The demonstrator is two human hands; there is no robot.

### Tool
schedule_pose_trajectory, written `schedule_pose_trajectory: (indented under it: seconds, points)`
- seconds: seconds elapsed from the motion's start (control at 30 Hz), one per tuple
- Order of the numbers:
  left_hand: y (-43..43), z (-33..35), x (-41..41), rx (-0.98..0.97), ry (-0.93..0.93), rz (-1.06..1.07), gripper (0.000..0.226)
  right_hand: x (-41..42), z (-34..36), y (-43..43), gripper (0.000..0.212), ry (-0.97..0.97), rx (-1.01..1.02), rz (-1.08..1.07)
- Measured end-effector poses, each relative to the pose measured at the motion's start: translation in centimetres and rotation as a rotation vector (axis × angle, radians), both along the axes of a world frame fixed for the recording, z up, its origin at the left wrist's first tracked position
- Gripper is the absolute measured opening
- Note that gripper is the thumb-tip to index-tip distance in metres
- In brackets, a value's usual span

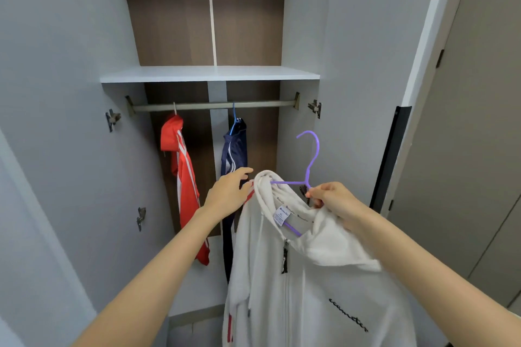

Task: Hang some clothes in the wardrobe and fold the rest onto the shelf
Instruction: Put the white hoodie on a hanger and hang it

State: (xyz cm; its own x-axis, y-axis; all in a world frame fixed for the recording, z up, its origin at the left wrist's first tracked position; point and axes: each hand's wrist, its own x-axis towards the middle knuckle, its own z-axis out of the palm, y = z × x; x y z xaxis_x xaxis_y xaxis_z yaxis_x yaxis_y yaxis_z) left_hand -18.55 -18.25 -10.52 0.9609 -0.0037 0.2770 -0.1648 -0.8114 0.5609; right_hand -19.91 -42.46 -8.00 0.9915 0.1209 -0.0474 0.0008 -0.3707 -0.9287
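A white zip hoodie [310,276] hangs on a purple hanger [310,160] in front of the open wardrobe. My right hand [335,203] grips the hanger just below its hook, together with the hoodie's collar. My left hand [229,191] touches the hoodie's left shoulder with relaxed fingers. The hanger's hook points up, below and to the right of the metal rail [211,105]. On the rail hang a red jacket [184,177] and a navy jacket [234,155] on a blue hanger.
A white shelf [210,74] spans the wardrobe above the rail. Grey doors stand open at the left [56,121] and right [355,65]. A dark strip [390,155] runs down the right door's edge. A beige door [479,149] lies further right.
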Motion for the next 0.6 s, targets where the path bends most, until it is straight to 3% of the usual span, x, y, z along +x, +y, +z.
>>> schedule_pose_trajectory:
  seconds: [0.37, 0.6]
  points:
    - [3.5, 0.6, 13.3, 0.001, 0.003, 0.142, 0.039, 17.2, -0.9, 4.1, 0.039, 0.028, 0.076, -0.008]
    - [7.7, 0.8, 21.7, -0.064, -0.019, 0.201, 0.040, 29.6, -1.5, 8.7, 0.029, 0.052, 0.150, -0.089]
